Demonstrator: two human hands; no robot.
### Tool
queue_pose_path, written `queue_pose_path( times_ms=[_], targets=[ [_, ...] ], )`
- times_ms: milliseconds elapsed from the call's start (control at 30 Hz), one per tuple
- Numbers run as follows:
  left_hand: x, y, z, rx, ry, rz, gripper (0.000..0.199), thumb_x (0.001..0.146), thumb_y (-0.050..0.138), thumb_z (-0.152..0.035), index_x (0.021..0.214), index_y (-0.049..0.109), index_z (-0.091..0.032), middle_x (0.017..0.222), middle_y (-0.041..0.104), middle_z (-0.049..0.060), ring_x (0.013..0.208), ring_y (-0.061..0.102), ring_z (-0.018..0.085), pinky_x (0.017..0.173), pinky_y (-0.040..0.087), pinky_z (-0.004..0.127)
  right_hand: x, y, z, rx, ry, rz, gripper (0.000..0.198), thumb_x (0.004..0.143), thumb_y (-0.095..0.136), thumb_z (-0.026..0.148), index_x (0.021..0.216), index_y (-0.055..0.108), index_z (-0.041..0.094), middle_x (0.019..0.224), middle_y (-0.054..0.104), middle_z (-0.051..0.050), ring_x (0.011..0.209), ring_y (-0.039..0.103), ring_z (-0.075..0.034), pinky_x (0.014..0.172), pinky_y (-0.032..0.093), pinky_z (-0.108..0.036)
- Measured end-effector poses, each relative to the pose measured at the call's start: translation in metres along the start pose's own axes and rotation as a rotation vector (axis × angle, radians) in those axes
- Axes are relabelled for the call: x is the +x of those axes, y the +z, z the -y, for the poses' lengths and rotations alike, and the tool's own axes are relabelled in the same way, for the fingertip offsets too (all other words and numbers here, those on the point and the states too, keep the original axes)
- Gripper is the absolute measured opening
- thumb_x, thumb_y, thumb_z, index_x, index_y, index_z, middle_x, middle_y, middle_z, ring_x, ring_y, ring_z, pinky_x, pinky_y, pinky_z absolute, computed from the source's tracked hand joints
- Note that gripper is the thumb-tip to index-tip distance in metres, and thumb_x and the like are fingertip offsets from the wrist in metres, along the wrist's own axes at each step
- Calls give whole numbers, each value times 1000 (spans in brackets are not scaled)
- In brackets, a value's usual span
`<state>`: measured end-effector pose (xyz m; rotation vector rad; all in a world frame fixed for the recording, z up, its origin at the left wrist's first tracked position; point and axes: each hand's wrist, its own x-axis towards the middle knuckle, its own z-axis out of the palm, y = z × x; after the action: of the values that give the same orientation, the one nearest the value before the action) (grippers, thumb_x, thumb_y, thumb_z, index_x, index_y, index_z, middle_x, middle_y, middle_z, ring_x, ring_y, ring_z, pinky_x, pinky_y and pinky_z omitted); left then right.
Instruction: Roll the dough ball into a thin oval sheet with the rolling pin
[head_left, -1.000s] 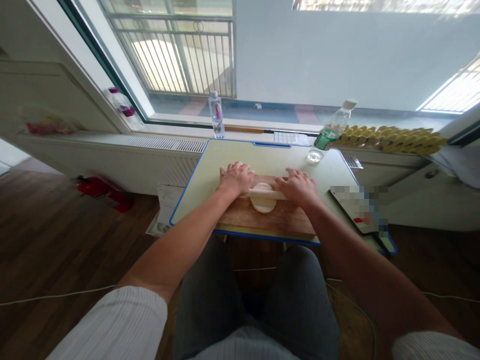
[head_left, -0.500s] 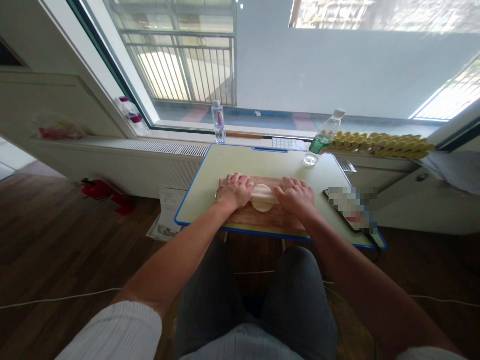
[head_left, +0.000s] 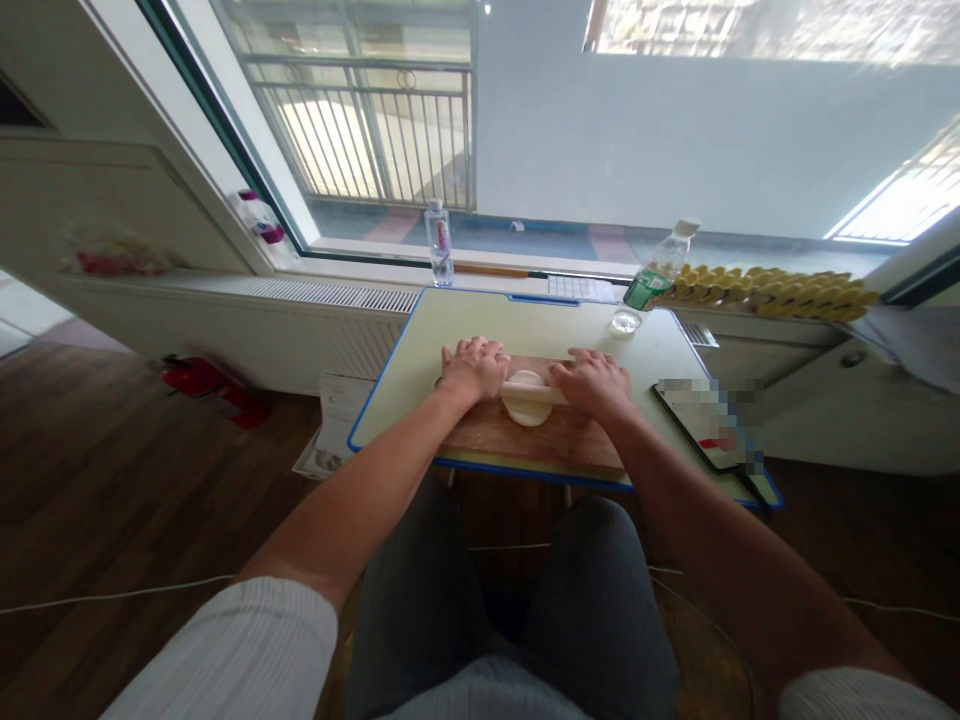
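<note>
A pale rolling pin (head_left: 534, 393) lies crosswise over a round, flat piece of dough (head_left: 529, 414). My left hand (head_left: 475, 370) rests over the pin's left part, its fingers bent forward across it. On the right part lies my right hand (head_left: 595, 381), palm down over the pin. Dough shows on both the near and far side of the pin, between the hands. Under it all is a reddish-brown wooden board (head_left: 495, 440). Both hands cover the ends of the pin.
The board sits on a small blue-edged table (head_left: 405, 380). A green-labelled bottle (head_left: 649, 285) stands at its back right, and a tablet-like device (head_left: 701, 425) lies on the right. Another bottle (head_left: 439, 245) is by the window. A fire extinguisher (head_left: 217, 390) is at the left.
Both hands have shifted slightly forward, away from my body, still on the rolling pin. More of the board's near part shows. The view has moved a little.
</note>
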<state>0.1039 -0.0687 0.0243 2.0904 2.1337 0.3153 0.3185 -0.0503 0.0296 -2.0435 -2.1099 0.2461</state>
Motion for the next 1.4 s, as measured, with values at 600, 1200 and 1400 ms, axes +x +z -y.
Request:
queue_pose_path(
  times_ms=[600, 1200, 1400],
  targets=[
    [47, 0, 1, 14, -62, 16, 48, 108, 39, -47, 136, 72, -28, 153, 65, 15, 140, 58, 37, 120, 39, 64, 52, 2, 4, -15, -24, -55, 59, 100, 52, 51, 143, 68, 14, 143, 70, -22, 131, 63, -39, 112, 45, -52],
    [-63, 3, -5, 13, 69, -172, 46, 110, 42, -45, 145, 68, -32, 162, 61, 8, 151, 47, 33, 130, 28, 61, -72, 13, -3, -55, -93, -220, 57, 110, 34, 46, 149, 65, 20, 162, 61, -10, 152, 43, -34, 129, 25, -57],
    [-103, 12, -6, 5, 49, -205, 52, 113, 33, -49, 149, 66, -33, 167, 57, 7, 156, 43, 33, 133, 24, 62, -107, 20, -5, -69, -67, -224, 60, 113, 28, 49, 154, 63, 24, 168, 54, -7, 157, 37, -35, 130, 23, -59]
  ],
)
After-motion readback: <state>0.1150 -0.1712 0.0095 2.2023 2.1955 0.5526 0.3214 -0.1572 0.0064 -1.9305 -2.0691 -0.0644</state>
